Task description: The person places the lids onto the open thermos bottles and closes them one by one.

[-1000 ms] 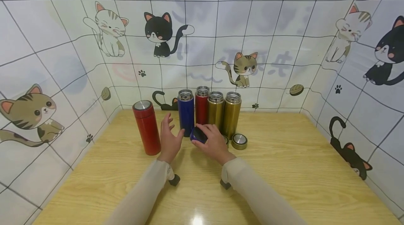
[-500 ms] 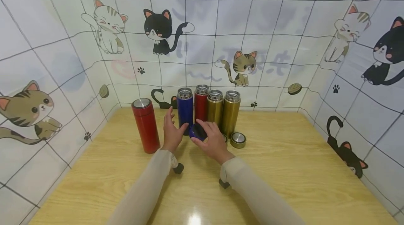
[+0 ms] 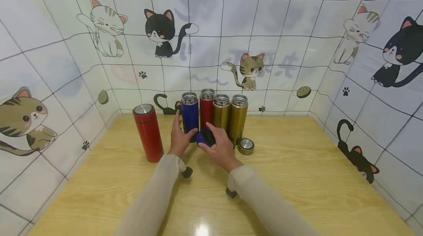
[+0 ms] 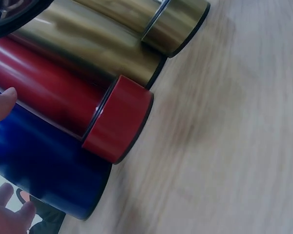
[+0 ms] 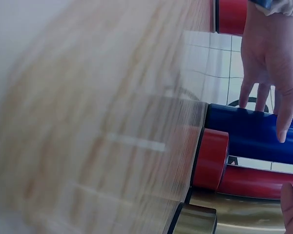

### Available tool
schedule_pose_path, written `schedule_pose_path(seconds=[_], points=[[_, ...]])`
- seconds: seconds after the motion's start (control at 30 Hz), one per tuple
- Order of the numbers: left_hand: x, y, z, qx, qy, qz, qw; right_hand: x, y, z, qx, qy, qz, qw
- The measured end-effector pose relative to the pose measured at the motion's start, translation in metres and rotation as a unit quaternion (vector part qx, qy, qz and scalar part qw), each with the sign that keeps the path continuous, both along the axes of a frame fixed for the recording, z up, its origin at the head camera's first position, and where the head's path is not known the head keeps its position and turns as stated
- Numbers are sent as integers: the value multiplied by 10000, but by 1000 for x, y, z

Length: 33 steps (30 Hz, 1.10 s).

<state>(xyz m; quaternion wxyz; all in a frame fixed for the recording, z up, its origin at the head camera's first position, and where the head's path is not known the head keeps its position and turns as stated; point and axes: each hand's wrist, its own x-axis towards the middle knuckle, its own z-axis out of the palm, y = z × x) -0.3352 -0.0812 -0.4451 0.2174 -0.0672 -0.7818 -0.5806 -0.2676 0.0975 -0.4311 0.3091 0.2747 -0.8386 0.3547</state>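
My left hand curves loosely beside the open blue thermos bottle. In the left wrist view its thumb overlaps the blue body, while the spread fingers lie just off the other side. My right hand pinches a blue lid between thumb and fingers, dark underside toward me, in front of the bottles. Behind that hand stand an open red bottle and two open gold bottles. A red lid sits at the red bottle's foot, hidden in the head view.
A lidded red thermos stands apart on the left. One gold lid lies on the wooden table right of my right hand; another is mostly hidden behind that hand. Cat-print sheeting encloses the back and sides.
My left hand has moved right, from the gap beside the lidded red thermos up to the blue bottle. The blue lid in my right hand has tilted, showing more of its dark underside.
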Motion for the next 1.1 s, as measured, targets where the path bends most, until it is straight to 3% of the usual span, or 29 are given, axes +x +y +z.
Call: schedule_pose_path(seconds=[0.33,0.6,1.1], points=[[-13,4,6,163,-187,-328,9992,1,1,-1,-136,-88,-61,9998],[-15,3,10,139,-584,-217,9980,-1,1,-2,-165,49,32,9998],[-12,0,11,-120,-620,-98,9980,-4,4,1,-184,-40,-5,9998]])
